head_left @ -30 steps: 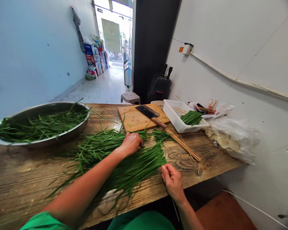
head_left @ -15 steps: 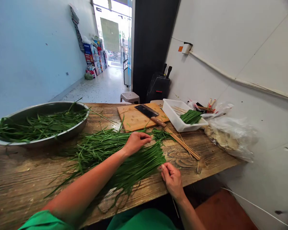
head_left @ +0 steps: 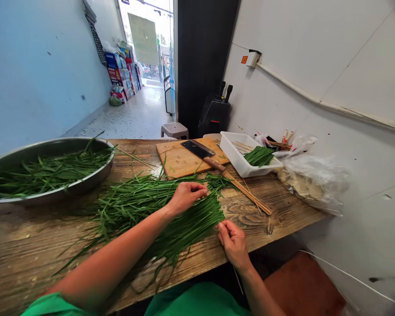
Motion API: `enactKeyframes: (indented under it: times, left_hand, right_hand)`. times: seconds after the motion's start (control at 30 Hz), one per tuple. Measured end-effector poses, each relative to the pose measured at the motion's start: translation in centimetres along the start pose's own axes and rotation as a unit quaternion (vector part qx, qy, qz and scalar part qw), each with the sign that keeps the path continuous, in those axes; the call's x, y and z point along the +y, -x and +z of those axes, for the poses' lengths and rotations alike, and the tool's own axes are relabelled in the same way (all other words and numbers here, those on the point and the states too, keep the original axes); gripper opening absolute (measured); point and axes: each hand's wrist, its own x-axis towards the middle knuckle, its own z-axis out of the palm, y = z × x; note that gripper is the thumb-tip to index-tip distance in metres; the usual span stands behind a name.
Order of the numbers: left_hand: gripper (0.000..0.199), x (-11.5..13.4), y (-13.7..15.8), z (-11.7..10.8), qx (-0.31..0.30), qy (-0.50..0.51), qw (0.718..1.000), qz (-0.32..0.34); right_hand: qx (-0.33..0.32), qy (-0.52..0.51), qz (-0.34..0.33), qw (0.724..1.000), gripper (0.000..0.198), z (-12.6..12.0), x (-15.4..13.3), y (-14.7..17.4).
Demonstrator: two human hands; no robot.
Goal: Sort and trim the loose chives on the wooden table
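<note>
A broad layer of long green garlic chives (head_left: 191, 228) lies on the wooden table (head_left: 250, 232), cut ends lined up at the right. My left hand (head_left: 187, 197) rests over the upper part of this layer, thumb and fingertips pinched close to the cut ends. Whatever sits between those fingertips is too small to make out. At the lower corner of the cut ends, my right hand (head_left: 233, 243) is closed around a thin skewer (head_left: 238, 281), whose tail sticks out below the hand. Near my left fingertips lie short chive pieces (head_left: 222, 182).
Behind the chives, a cleaver (head_left: 199, 150) lies on a cutting board (head_left: 173, 162), beside bamboo skewers (head_left: 250, 193). A white bin (head_left: 238, 160) holds cut chives; a plastic bag (head_left: 312, 184) sits to its right. A large metal basin (head_left: 100, 169) of chives stands left.
The view has shifted slightly, so the table and its things appear a little further left. Both hands keep nearly the same pose at the chives.
</note>
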Motion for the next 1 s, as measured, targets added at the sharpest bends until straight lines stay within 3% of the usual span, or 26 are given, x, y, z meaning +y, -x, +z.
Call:
enactKeyframes:
  times: [0.57,0.73,0.8,0.87,0.93,1.0]
  left_hand:
    - [0.029,-0.1,0.2,0.3,0.003,-0.001,1.000,-0.004]
    - [0.030,-0.4,-0.1,-0.5,-0.072,-0.021,0.997,-0.012]
    - [0.031,-0.1,-0.5,-1.7,-0.075,-0.070,0.995,0.005]
    - [0.030,0.0,-1.1,-3.1,0.011,-0.177,0.983,0.050]
    - [0.024,-0.1,-1.4,-4.2,0.057,-0.310,0.944,0.095]
    - [0.017,-0.5,-1.5,-4.9,-0.003,-0.426,0.897,0.117]
  right_hand:
    - [-0.001,-0.003,0.005,1.000,0.030,0.1,0.0,0.0]
    - [0.002,0.007,0.004,1.000,0.030,0.1,0.2,0.0]
    - [0.008,0.002,0.004,1.000,0.030,0.1,0.2,0.1]
    - [0.011,-0.002,0.006,1.000,0.029,0.1,0.1,0.1]
    - [0.009,-0.004,0.007,1.000,0.029,0.0,0.1,0.1]
    - [0.004,-0.005,0.007,1.000,0.028,0.0,0.1,0.1]
